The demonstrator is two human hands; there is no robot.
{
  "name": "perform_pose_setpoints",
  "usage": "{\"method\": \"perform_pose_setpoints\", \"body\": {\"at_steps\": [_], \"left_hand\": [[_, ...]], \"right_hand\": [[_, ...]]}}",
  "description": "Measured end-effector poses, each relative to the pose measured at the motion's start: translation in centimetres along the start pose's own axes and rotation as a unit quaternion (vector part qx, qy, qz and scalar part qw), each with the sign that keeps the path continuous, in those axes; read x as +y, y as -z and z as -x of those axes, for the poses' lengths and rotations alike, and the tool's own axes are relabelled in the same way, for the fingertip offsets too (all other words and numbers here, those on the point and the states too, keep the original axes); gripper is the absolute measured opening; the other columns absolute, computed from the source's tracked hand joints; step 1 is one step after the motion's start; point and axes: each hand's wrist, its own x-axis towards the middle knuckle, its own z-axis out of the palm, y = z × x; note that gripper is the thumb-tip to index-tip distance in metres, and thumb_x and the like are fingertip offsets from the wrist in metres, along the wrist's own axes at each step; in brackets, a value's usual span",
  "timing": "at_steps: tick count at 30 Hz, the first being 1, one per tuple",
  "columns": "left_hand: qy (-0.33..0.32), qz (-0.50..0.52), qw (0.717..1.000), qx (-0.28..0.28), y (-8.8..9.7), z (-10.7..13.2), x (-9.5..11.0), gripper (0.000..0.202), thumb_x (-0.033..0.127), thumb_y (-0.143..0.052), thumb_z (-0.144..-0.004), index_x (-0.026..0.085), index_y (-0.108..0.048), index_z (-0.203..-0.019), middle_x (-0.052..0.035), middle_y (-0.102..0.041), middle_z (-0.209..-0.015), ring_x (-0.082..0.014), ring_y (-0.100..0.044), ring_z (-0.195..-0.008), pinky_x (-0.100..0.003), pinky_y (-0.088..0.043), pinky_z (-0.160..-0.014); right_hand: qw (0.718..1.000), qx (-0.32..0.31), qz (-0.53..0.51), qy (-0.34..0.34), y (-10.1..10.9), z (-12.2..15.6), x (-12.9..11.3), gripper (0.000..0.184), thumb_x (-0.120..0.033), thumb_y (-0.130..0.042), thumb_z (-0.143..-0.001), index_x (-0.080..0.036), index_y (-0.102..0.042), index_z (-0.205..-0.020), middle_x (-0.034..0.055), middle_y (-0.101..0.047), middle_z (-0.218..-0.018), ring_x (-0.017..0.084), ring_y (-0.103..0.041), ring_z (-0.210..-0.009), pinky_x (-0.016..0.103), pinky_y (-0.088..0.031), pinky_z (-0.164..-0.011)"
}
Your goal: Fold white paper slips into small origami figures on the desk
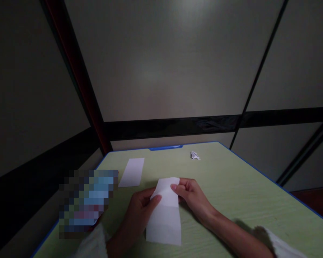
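A white sheet of paper (165,215) lies lengthways on the pale green table (231,186), its far end lifted. My left hand (141,208) pinches the paper's left far edge with thumb and fingers. My right hand (192,195) pinches the far right corner, thumb on top. A crease runs across the sheet near its middle. Both hands are closed on the same sheet.
A second white paper strip (131,172) lies flat at the left rear of the table. A small folded paper figure (194,155) sits near the far edge. A blurred-out object (87,200) rests at the left edge. Grey wall panels with dark frames stand behind.
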Motion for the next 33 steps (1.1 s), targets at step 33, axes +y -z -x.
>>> {"method": "perform_pose_setpoints", "body": {"at_steps": [33], "left_hand": [[-0.016,-0.067,0.997,0.041,-0.3,0.1,0.4,0.027,0.034,-0.054,-0.062,0.010,-0.061,-0.052,0.0019,-0.049,-0.042,-0.0085,-0.039,-0.041,-0.017,-0.028,-0.038]], "right_hand": [[0.993,-0.034,0.040,0.104,-0.9,0.9,-0.5,0.015,-0.026,-0.060,-0.062,-0.016,-0.057,-0.073,0.0000,-0.051,-0.070,0.009,-0.047,-0.060,0.019,-0.036,-0.050]]}}
